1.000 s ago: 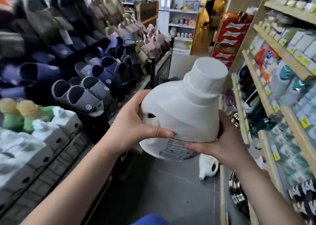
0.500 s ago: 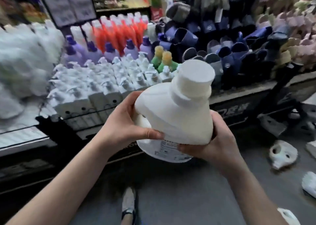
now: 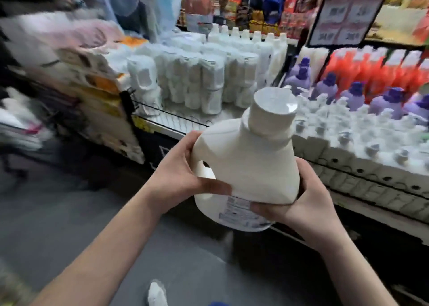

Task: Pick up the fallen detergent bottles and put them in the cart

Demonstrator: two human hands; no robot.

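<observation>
I hold a large white detergent bottle [image 3: 248, 164] in front of me at chest height, tilted with its wide cap up and to the right. My left hand [image 3: 178, 178] grips its handle side, thumb across the front. Under the bottle's right lower corner is my right hand [image 3: 301, 203], fingers curled beneath the labelled base. No cart can be made out with certainty; the far left is motion-blurred.
A low display shelf [image 3: 348, 189] runs along the right with rows of white pump bottles, purple bottles [image 3: 352, 96] and orange bottles [image 3: 362, 73]. White packs [image 3: 197, 78] stand behind the held bottle. My shoe [image 3: 157, 294] shows on the grey floor.
My view has swung left, from the slipper racks past the bottle display to the white packs. The bottle stays in both hands. The fallen bottles on the floor have left the view.
</observation>
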